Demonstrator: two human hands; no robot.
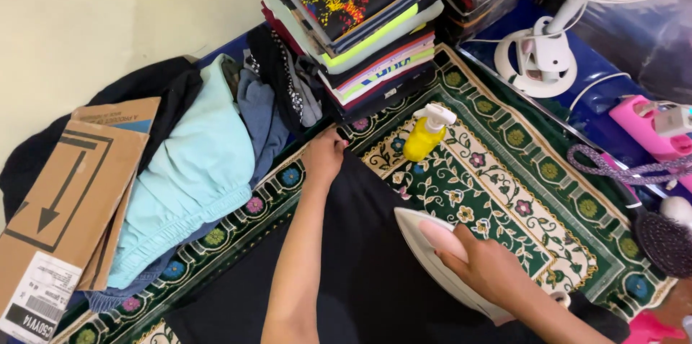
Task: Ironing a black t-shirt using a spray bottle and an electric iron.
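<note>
Head view looks down on a green patterned rug (548,171) with flower borders, and a black garment (360,272) is spread flat across its near part. Right hand (486,268) has its grip wrapped tight around the pink handle of a white clothes iron (425,243), which sits on the black garment with its pointed tip aimed up and left. Left hand (324,155) reaches forward with the arm straight, and its fingers are curled down, pinching or pressing the far edge of the black garment where it meets the rug border; whether the cloth is truly gripped I cannot tell.

Just beyond the left hand a yellow spray bottle (425,135) with a white nozzle lies tilted on the rug. Behind it rises a tall stack of folded clothes (367,20) in many colours. To the left a pale turquoise garment (191,171) lies heaped with blue and dark pieces, beside flattened cardboard (68,200) with a black arrow. At the upper right stands a white clip fan (577,20), near a pink object (649,131) and a dark hairbrush (659,239) at the rug's right edge.
</note>
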